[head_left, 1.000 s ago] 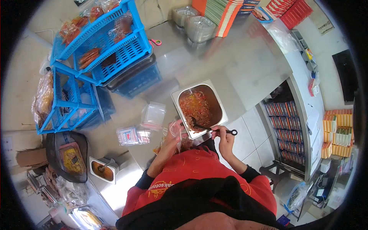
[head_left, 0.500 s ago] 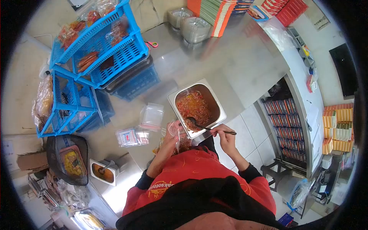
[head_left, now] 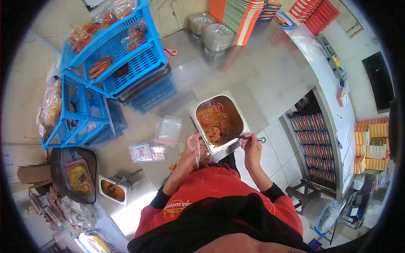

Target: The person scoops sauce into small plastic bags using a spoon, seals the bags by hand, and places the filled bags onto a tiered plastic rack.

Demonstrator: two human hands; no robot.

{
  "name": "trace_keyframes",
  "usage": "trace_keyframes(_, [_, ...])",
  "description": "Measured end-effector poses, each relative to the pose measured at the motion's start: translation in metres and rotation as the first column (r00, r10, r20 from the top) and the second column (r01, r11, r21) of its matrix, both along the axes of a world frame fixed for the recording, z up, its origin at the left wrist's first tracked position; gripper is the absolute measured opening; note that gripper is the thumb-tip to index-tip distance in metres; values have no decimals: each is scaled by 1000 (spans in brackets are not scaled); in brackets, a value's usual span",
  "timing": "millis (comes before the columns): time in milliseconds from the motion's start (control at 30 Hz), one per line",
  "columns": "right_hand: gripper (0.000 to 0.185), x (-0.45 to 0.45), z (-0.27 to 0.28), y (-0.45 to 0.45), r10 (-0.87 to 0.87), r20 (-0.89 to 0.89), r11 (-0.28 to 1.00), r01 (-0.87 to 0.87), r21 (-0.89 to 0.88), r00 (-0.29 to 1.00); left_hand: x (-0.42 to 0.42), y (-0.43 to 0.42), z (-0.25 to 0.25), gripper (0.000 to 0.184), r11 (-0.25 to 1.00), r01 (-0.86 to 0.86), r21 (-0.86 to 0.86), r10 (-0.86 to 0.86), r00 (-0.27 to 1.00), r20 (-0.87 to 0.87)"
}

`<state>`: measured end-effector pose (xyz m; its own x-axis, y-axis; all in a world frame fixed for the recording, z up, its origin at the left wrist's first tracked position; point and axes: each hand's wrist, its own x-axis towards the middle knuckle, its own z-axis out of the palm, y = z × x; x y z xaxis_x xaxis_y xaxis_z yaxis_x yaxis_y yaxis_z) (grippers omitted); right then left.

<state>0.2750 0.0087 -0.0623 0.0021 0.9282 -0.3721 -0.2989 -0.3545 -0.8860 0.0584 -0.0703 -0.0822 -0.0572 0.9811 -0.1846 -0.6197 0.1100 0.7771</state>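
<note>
A square steel pan (head_left: 241, 125) holds red chili sauce (head_left: 214, 117) near the counter's front edge. My right hand (head_left: 252, 148) is closed on the handle of a black ladle (head_left: 234, 136), whose bowl carries a heap of sauce above the pan. Left of the pan, my left hand (head_left: 190, 152) grips a clear plastic bag (head_left: 195, 144) by its upper part. More filled bags (head_left: 203, 159), partly hidden, lie beside that hand. Flat clear bags (head_left: 169, 128) and a stack of labels (head_left: 143, 152) rest on the counter to the left.
Blue baskets (head_left: 139, 57) with packed food stand at the back left, with pink scissors (head_left: 171, 52) beside them. Clear trays (head_left: 218, 37) and stacked orange-edged boxes (head_left: 244, 19) are at the back. A smaller sauce pan (head_left: 119, 194) with a ladle sits at the lower left.
The ladle has gone from dipping in the sauce to holding a visible scoop, its handle now pointing further right. My right hand has shifted slightly along with it. My left hand stays with the bag.
</note>
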Motion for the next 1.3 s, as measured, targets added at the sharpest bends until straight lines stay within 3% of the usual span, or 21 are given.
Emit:
trace_keyframes(133, [38, 6, 0, 7, -97, -93, 994, 92, -55, 991, -9, 3, -10, 70, 1000, 18, -6, -18, 999, -47])
trace_keyframes(200, [38, 10, 0, 13, -124, -121, 991, 118, -56, 985, -14, 8, 1, 64, 999, -5, 36, 17, 943, -332])
trace_keyframes(233, [37, 13, -1, 17, -91, -104, 996, 91, -4, 990, -17, 10, 6, 64, 999, -4, 39, 16, 943, -333])
trace_keyframes(300, [37, 14, 6, 26, 18, -7, 998, -17, 65, 1000, -24, 16, 14, 49, 995, -8, 102, 60, 854, -516])
trace_keyframes(333, [37, 13, 5, 28, 17, -8, 997, -17, 69, 1000, -26, 19, 16, 49, 994, -7, 107, 62, 854, -517])
trace_keyframes(400, [34, 11, 4, 30, 344, 284, 857, -423, 296, 895, -27, 21, 21, 46, 996, 69, 54, -28, 832, -554])
trace_keyframes(433, [31, 6, 7, 28, 358, 365, 796, -485, 361, 859, -25, 20, 25, 46, 996, 69, 56, -26, 832, -555])
trace_keyframes(500, [29, -4, 17, 25, 361, 418, 761, -522, 385, 834, -16, 17, 34, 42, 992, 102, -75, -116, 969, -220])
trace_keyframes(533, [27, -7, 19, 24, 360, 470, 724, -559, 403, 806, -14, 16, 33, 42, 992, 103, -75, -117, 969, -220])
trace_keyframes(700, [31, -14, 15, 18, 308, 338, 802, -434, 410, 889, -11, 14, 26, 41, 997, 73, -26, -77, 974, -212])
trace_keyframes(767, [38, -12, 7, 18, 184, 231, 937, -241, 253, 956, -11, 13, 22, 40, 997, 76, -15, -77, 969, -234])
trace_keyframes(800, [38, -10, 3, 19, 182, 232, 937, -240, 254, 955, -11, 13, 22, 39, 997, 80, -3, -78, 964, -254])
trace_keyframes(867, [43, -5, -1, 22, 26, 123, 992, -41, 120, 992, -12, 14, 26, 40, 998, 67, 15, -59, 954, -295])
trace_keyframes(933, [43, -2, 2, 25, -1, 89, 995, -7, 95, 996, -15, 18, 28, 41, 998, 54, 35, -39, 941, -337])
trace_keyframes(1000, [41, 3, 6, 31, -69, -15, 997, 70, 44, 997, -20, 27, 31, 48, 980, 17, 196, 141, 635, -760])
trace_keyframes(1033, [39, 6, 9, 37, -64, -52, 997, 66, 42, 997, -21, 31, 36, 48, 979, 19, 203, 145, 634, -759])
trace_keyframes(1100, [38, 11, 17, 51, -67, -85, 995, 73, 62, 994, -25, 40, 52, 55, 976, 73, 204, 171, 314, -934])
trace_keyframes(1133, [38, 11, 23, 59, -69, -117, 994, 78, 75, 991, -26, 46, 58, 55, 974, 74, 212, 180, 312, -933])
trace_keyframes(1200, [36, 10, 40, 72, -59, -128, 991, 73, 111, 990, -25, 59, 67, 55, 961, 109, 255, 251, 46, -967])
trace_keyframes(1300, [36, 6, 62, 91, 28, -216, 983, 13, 183, 976, -22, 78, 69, 54, 944, 118, 308, 312, -17, -950])
